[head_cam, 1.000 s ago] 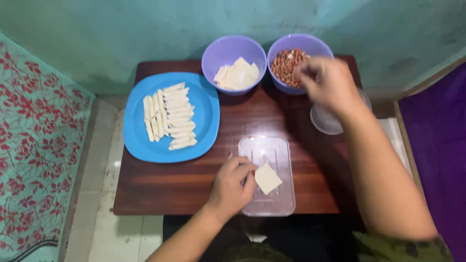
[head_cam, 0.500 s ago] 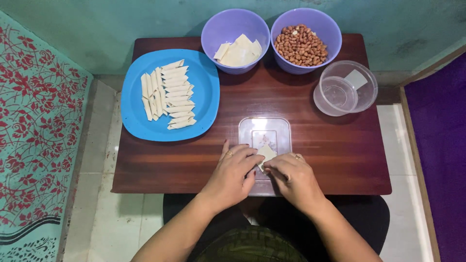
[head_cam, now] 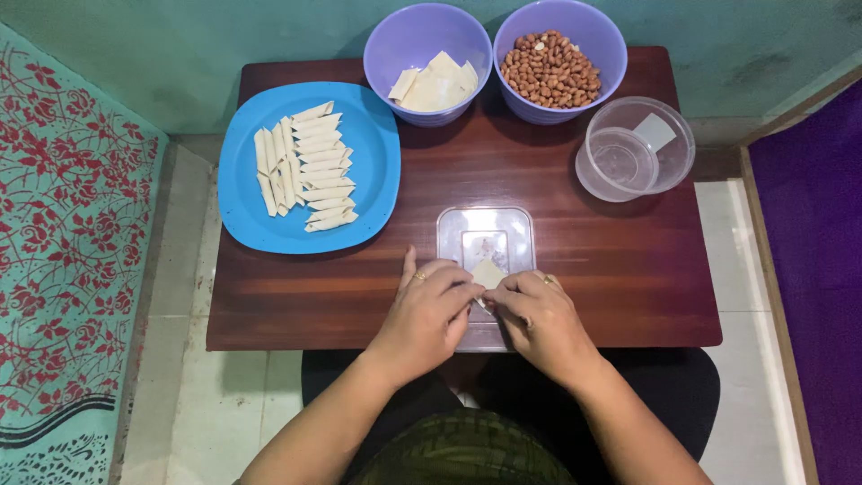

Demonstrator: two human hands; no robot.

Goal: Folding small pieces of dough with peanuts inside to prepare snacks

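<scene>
Hands, left hand [head_cam: 429, 310] and right hand [head_cam: 537, 316], pinch one pastry wrapper [head_cam: 488, 273] over the clear lid [head_cam: 486, 241]; too hard a squeeze may tear it.

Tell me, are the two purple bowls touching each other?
Cannot tell. In the head view the bowl with wrappers and the bowl with peanuts sit side by side, their rims so close that neither a gap nor contact shows plainly.
</scene>
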